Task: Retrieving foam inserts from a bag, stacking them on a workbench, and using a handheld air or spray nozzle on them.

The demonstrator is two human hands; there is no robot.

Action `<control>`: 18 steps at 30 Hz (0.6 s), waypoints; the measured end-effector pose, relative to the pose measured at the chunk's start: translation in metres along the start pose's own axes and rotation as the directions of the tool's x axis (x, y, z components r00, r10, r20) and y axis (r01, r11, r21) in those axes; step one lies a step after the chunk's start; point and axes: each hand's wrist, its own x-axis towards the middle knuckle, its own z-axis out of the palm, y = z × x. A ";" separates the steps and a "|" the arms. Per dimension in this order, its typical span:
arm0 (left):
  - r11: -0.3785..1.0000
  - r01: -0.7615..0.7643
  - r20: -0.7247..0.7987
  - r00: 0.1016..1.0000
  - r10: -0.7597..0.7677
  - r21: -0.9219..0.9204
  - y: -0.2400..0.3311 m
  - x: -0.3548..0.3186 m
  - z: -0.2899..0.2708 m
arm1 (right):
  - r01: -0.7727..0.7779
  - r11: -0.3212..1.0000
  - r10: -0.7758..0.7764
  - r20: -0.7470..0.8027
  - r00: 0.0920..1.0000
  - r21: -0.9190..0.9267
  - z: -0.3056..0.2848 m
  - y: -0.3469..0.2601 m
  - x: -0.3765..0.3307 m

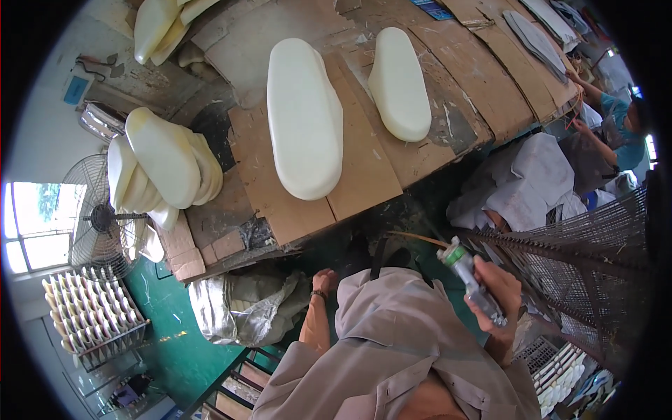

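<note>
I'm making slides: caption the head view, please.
Right hand holding a silver tool; two pale foot-shaped pieces lie on cardboard.

Beside the cardboard-covered surface [367,166], the person's right hand [495,290] is gripping a grey handheld tool [460,266] with a green collar, while a thin orange-brown strand [418,238] is stretching from near its head. The left hand [323,281], a band around its wrist, is hanging near a whitish sack [241,304]. Two cream, sole-shaped forms are lying on the surface, the larger one [304,126] left of the smaller one [400,84]. Farther left, a pile of similar pieces [164,157] is sitting near a caged fan [101,217]. A blue-sleeved co-worker [632,143] is reaching toward the surface's right end.
</note>
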 end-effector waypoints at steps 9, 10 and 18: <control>0.786 0.142 -0.070 0.971 -0.228 -0.601 0.110 0.002 -0.015 | 0.004 0.993 -0.023 0.157 0.987 0.118 -0.012 0.008 -0.037; 0.749 0.063 -0.102 0.980 -0.172 -0.660 0.125 0.002 -0.015 | -0.026 0.996 0.016 0.111 0.994 0.086 -0.014 0.004 -0.038; 0.474 -0.278 -0.304 0.952 0.022 -0.836 0.219 0.005 -0.037 | -0.025 0.991 0.007 0.133 0.991 0.128 -0.013 0.002 -0.045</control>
